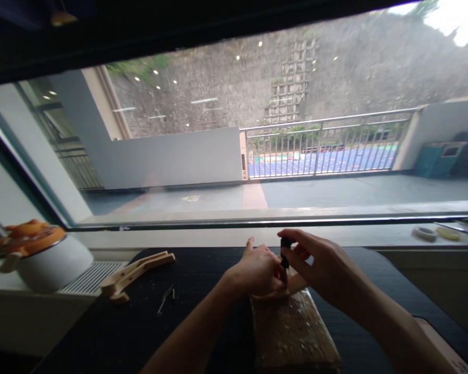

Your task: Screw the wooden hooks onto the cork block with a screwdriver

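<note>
My right hand (pixel 310 257) grips the black handle of a small screwdriver (pixel 284 252) from above. The screwdriver stands nearly upright, with its tip down at a light wooden piece (pixel 296 283). My left hand (pixel 259 270) is curled over that piece beside the tip, its thumb side partly hidden. The wooden piece lies across the far end of a rough wooden block (pixel 292 327) on the dark table. Whether a screw sits under the tip is too small to make out.
On the dark table (pixel 210 322) to the left lie a jointed wooden part (pixel 136 272) and several thin metal pins or screws (pixel 165 300). A white pot with an orange lid (pixel 50 259) stands on the sill. Tape rolls (pixel 424 234) lie at right, below the window.
</note>
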